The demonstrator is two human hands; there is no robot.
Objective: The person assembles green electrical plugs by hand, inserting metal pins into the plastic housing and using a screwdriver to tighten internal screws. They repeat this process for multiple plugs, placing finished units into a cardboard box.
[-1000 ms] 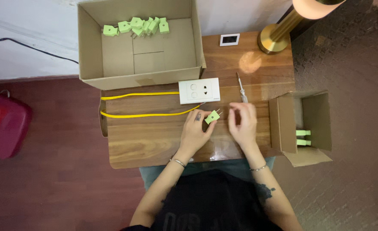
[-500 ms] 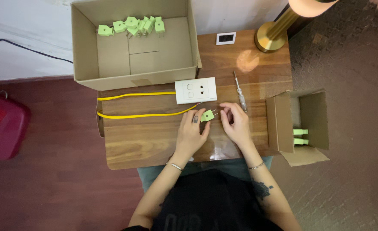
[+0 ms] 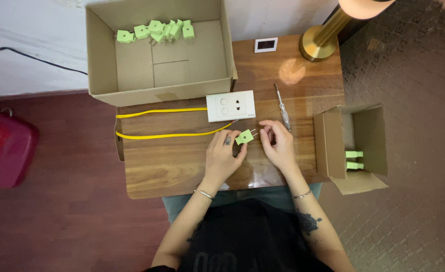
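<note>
Green plug: a small pale green plastic plug (image 3: pixel 244 136) with two metal prongs pointing right sits just above the brown wooden desk (image 3: pixel 172 166), in front of the white socket plate
Left hand: the left hand (image 3: pixel 222 157) pinches the plug body between thumb and fingertips, a dark ring showing on one finger
Right hand: the right hand (image 3: pixel 279 144) has its fingertips curled in at the prong ends; whether they actually grip the prongs is too small to tell
Socket plate: a white rectangular plastic socket plate (image 3: pixel 231 106) lies flat near the desk's back, just beyond the plug, with a yellow cable (image 3: pixel 167 135) looping off to the left
Tool: a slim screwdriver with a clear handle (image 3: pixel 283 108) lies just beyond the right hand, untouched
Boxes: a large open cardboard box (image 3: pixel 106 60) at the back holds a row of more green plugs (image 3: pixel 154 30); a small open cardboard box (image 3: pixel 328 146) on the right holds two more
Lamp: a brass lamp base (image 3: pixel 319 43) stands at the far right corner
Doing it well: the left hand would best keep the body steady and level, so the right fingertips can work on the prongs without twisting them, with the plug held low over the desk
Risk: thin prongs probably bend easily under a sideways push
</note>
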